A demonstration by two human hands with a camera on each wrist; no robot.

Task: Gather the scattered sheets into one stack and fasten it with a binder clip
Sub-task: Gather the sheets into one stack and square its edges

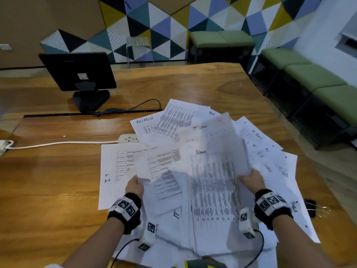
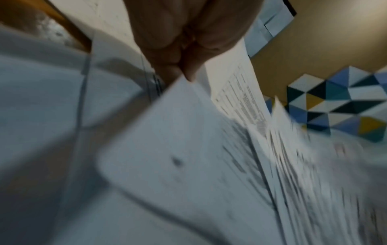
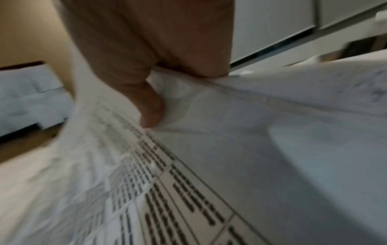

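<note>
Many white printed sheets lie scattered and overlapping on the wooden table. A blurred bundle of sheets is lifted above the pile between both hands. My left hand pinches the bundle's left edge, as the left wrist view shows at the fingertips. My right hand grips the right edge, with the thumb pressed on the printed sheets. A black binder clip with silver handles lies on the table to the right of my right wrist.
A black monitor stands at the back left with its cable running across the table. A white power strip and its cord lie left of the papers. Green benches line the wall on the right. The table's right edge is near the clip.
</note>
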